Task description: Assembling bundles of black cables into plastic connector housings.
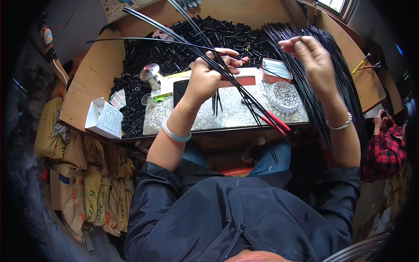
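Observation:
My left hand (205, 78), above the work surface, is closed round several long thin black rods (248, 99). They cross at different angles, with ends reaching up to the far left and down toward my lap. My right hand (313, 59) is raised over a thick bundle of similar black rods (301, 83) at the right. Its thumb and fingertips are pinched together; whatever they hold, if anything, is too small to make out. Under the held rods lie red-handled pliers (277, 122). A clear round dish (284, 97) of small metal parts stands between my hands.
A heap of small black parts (183, 54) covers the back of the bench. A red box of pale sticks (277, 70), a metal jar (150, 75), a dark phone (178, 92) and a white carton (104, 118) stand around. Sacks (72, 192) lean at left; a plaid-sleeved person (386, 150) is at right.

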Action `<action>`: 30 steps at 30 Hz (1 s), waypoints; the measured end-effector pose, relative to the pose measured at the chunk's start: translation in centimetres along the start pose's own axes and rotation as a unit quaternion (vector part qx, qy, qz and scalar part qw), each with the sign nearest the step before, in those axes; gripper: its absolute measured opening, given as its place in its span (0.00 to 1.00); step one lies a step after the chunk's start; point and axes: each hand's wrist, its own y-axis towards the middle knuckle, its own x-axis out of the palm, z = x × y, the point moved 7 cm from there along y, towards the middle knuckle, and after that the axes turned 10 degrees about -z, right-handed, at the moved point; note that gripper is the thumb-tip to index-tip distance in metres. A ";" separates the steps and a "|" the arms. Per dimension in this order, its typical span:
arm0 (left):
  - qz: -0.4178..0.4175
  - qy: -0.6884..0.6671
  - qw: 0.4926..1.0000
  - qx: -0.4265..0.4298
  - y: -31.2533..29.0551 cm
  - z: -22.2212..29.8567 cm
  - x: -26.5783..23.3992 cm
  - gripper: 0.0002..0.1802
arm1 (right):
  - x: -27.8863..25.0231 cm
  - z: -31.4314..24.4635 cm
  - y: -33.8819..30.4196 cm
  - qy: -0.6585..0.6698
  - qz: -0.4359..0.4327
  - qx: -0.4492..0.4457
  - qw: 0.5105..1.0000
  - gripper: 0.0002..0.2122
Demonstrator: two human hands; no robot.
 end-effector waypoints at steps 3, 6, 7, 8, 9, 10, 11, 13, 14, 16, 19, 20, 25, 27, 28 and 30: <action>-0.002 -0.026 0.999 -0.045 0.0 0.3 1.6 0.11 | 4.5 2.3 -1.6 0.025 -0.017 0.071 0.997 0.07; -0.013 -0.031 0.999 -0.033 0.0 0.5 2.2 0.11 | 7.2 3.1 -2.8 0.068 -0.088 0.115 0.987 0.06; -0.015 -0.025 0.999 -0.024 -0.1 0.7 2.3 0.11 | 7.6 3.3 -3.1 0.098 -0.100 0.132 0.981 0.06; -0.022 -0.029 0.999 -0.028 -0.1 0.3 2.2 0.12 | 7.5 3.4 -3.0 0.093 -0.085 0.087 0.988 0.06; -0.020 -0.027 0.999 -0.028 -0.2 0.1 2.1 0.12 | 7.4 2.6 -2.9 0.095 -0.087 0.086 0.988 0.06; -0.028 -0.026 0.999 -0.035 -0.5 -0.2 2.2 0.12 | 7.2 1.5 -2.8 0.164 -0.097 0.110 0.975 0.07; -0.037 -0.025 0.998 -0.041 -0.8 -0.4 2.3 0.12 | 7.0 0.7 -2.7 0.232 -0.107 0.134 0.958 0.07; -0.040 -0.020 0.998 -0.049 -1.1 -1.1 2.3 0.19 | 5.6 -0.9 -2.4 0.308 -0.098 0.126 0.938 0.08; -0.048 -0.024 0.998 -0.040 -1.3 -1.3 2.2 0.21 | 4.6 -2.0 -2.1 0.311 -0.074 0.116 0.940 0.09; -0.056 -0.027 0.998 -0.031 -1.6 -1.3 2.1 0.23 | 2.6 -3.3 -1.9 0.318 -0.033 0.082 0.944 0.09; -0.033 -0.020 0.999 -0.028 -2.1 -0.6 1.6 0.23 | -0.8 -4.4 -2.6 0.335 0.000 0.040 0.942 0.11; -0.013 -0.031 0.999 -0.034 -2.4 -0.4 1.2 0.23 | -1.8 -4.7 -3.0 0.316 0.024 0.036 0.948 0.12; 0.026 0.035 0.999 0.021 -2.5 -0.5 -0.2 0.19 | -6.9 -2.6 -6.1 0.396 -0.056 -0.021 0.916 0.16; 0.006 -0.022 0.999 0.045 -2.4 0.6 0.8 0.22 | -5.8 -2.5 -8.0 0.261 -0.015 0.063 0.963 0.14; 0.019 -0.036 0.999 0.027 -2.3 1.0 1.6 0.22 | -4.7 -2.1 -8.6 0.192 0.023 0.102 0.976 0.13; 0.024 -0.050 0.998 0.022 -1.8 1.2 3.2 0.22 | -1.4 -1.4 -9.6 0.126 0.014 0.146 0.981 0.11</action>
